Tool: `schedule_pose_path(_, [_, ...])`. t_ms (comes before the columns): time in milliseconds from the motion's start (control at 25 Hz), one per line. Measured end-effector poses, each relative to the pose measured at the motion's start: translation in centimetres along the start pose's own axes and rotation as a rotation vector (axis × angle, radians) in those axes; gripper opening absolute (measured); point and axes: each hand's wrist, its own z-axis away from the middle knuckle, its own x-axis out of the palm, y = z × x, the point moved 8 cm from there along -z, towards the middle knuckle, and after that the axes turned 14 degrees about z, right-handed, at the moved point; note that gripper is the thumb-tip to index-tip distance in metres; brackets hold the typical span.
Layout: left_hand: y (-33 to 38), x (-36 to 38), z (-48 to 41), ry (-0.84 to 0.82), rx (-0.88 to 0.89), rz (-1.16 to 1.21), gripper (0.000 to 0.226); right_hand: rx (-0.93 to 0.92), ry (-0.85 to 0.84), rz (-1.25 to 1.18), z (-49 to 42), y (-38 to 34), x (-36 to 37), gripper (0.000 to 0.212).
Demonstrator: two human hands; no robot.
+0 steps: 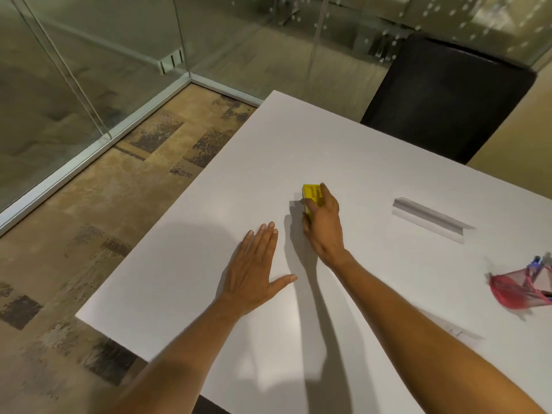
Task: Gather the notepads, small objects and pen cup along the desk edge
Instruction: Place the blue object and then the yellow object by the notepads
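Note:
A small yellow block-shaped object [310,195] is held just above the white desk [227,204] near its middle. My right hand [324,225] is wrapped around its near side, fingers and thumb closed on it. My left hand [257,270] lies flat on the desk to the left and nearer, palm down, fingers spread, holding nothing. At the right edge a red mesh pen cup [521,289] lies tipped on its side with pens poking out; it is cut off by the frame. No notepads are in view.
A clear angled plastic strip [430,218] lies on the desk to the right of my hands. A black chair [448,97] stands at the far edge. Glass partitions and patterned carpet lie to the left, beyond the desk's left edge.

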Motion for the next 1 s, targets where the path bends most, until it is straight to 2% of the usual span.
schedule_pose_path(200, [7.5,0.3,-1.6,0.01,0.09,0.029,0.1,0.082,0.027,-0.059,3.9,6.7,-4.7,0.045])
schedule_pose_path(480, [19.2,2.5,-3.2,-0.019,0.239,0.005,0.101,0.149,0.048,0.063,10.8,17.2,-11.6,0.043])
schedule_pose_path(720, [30.2,6.2,-3.3,-0.069,0.326,-0.003,0.104,0.266,0.034,0.109,17.7,26.6,-15.8,0.05])
schedule_pose_path(800, [33.4,7.7,-3.0,-0.073,0.357,0.006,0.103,0.236,0.067,0.125,19.7,28.9,-17.6,0.055])
schedule_pose_path(920, [37.6,10.1,-2.7,-0.097,0.39,0.034,0.102,0.227,0.133,0.081,22.8,32.2,-20.4,0.044])
schedule_pose_path(1000, [39.9,11.8,-2.6,-0.118,0.402,0.037,0.103,0.312,0.068,0.094,24.9,34.9,-20.8,0.048])
